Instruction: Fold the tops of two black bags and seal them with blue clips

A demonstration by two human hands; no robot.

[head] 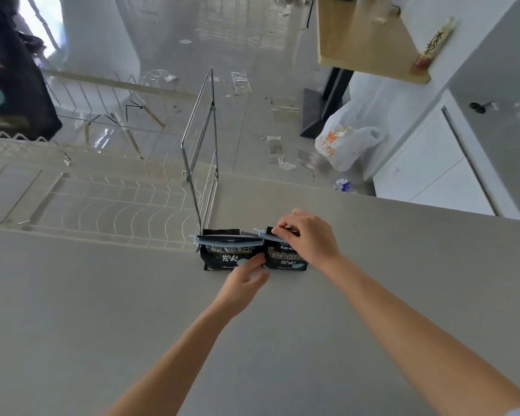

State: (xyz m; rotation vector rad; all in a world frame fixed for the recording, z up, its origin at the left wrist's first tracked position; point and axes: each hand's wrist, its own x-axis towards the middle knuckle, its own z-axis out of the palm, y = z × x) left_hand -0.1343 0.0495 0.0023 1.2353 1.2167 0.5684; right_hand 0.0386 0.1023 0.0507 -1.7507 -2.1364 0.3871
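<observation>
Two black bags with white lettering stand side by side on the grey counter (132, 295). The left bag (219, 255) has a long blue clip (228, 239) across its folded top. My left hand (246, 273) rests low against the front of the bags, near the gap between them, fingers spread. My right hand (306, 235) is over the top of the right bag (285, 261), fingers pinched on its folded top and on the end of a second blue clip (261, 233). Most of that clip is hidden under my fingers.
A wire dish rack (108, 205) with a tall chrome frame (198, 145) stands just left of and behind the bags. The counter's far edge runs right behind them, with the littered floor and a white plastic bag (342, 142) below.
</observation>
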